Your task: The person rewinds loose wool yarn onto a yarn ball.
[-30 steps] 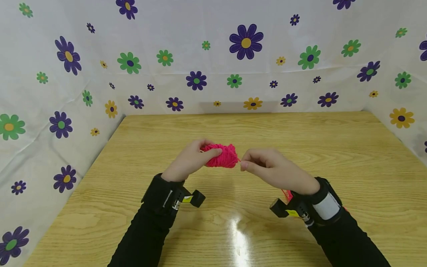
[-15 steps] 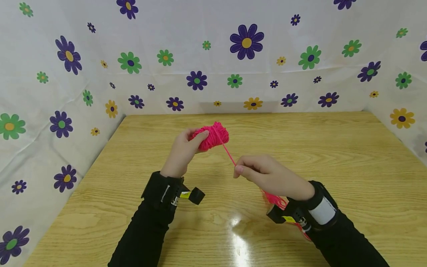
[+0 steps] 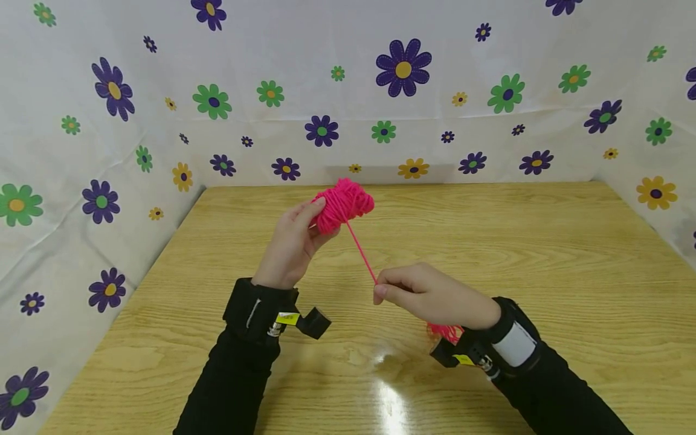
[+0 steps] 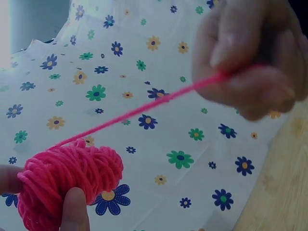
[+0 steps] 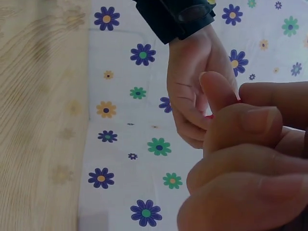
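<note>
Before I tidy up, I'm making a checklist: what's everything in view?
table: one, light wood, lower head view
flowered cloth: count unclear, white, behind and beside table
yarn bundle: one, pink, above the table
yarn strand: one, pink, running from bundle
loose yarn: one bunch, pink, right of centre, partly hidden
wrist cameras: two, black, one per arm
sleeves: two, black, lower head view
left hand: one, bare, gripping the bundle
right hand: one, bare, pinching the strand

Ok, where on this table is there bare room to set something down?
Bare table lies between the left sleeve and flowered cloth, and from the right hand to the cloth. The middle is crowded: left hand holding the yarn ball, strand stretched to the right hand, loose yarn near it.
</note>
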Motion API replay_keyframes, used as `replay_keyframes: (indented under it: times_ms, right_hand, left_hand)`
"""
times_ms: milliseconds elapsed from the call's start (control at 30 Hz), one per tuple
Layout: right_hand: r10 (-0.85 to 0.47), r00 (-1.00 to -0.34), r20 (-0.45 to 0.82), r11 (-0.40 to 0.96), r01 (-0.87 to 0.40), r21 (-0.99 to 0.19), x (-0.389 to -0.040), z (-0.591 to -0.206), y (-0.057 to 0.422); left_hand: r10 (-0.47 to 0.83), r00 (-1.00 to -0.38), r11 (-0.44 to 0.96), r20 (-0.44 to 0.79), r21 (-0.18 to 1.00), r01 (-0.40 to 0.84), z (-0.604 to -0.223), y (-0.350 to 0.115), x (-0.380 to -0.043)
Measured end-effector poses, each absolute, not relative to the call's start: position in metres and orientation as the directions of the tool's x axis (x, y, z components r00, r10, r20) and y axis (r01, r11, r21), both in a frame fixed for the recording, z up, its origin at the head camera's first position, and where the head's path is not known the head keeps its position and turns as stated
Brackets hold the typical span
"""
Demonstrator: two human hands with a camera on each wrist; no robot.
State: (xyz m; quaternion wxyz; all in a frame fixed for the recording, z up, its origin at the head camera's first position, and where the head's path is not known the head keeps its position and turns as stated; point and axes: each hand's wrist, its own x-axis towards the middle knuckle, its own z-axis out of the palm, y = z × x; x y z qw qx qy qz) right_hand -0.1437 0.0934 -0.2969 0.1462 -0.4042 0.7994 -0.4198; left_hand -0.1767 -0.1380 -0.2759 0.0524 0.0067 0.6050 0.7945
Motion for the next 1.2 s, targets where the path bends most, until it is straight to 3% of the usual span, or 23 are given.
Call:
replay_keyframes:
  times_ms: [233, 400, 633, 900, 1200]
  right_hand:
    - [-0.766, -0.639, 0.076, 0.346, -0.509, -0.788, -0.154, -0.305, 0.096]
    - [-0.750, -0.661, 0.035, 0.380, -0.473, -0.795, -0.162, -0.308, 0.099]
    - [-0.713, -0.701, 0.022, 0.424, -0.456, -0.783, -0.169, -0.308, 0.105]
    - [-0.666, -0.744, 0.048, 0.428, -0.435, -0.792, -0.177, -0.304, 0.117]
    - [-0.609, -0.790, 0.070, 0.447, -0.414, -0.793, -0.176, -0.297, 0.124]
  left_hand:
    - [0.258, -0.966, -0.449, -0.031, 0.881, -0.148, -0.271, -0.143, -0.168]
    - [0.404, -0.914, -0.439, -0.012, 0.875, -0.205, -0.271, -0.147, -0.164]
    - [0.606, -0.796, -0.208, -0.003, 0.964, -0.163, -0.275, -0.147, -0.168]
    - [0.727, -0.679, 0.105, -0.102, 0.994, -0.037, -0.276, -0.144, -0.167]
    - [0.754, -0.631, 0.328, -0.184, 0.937, 0.118, -0.275, -0.135, -0.164]
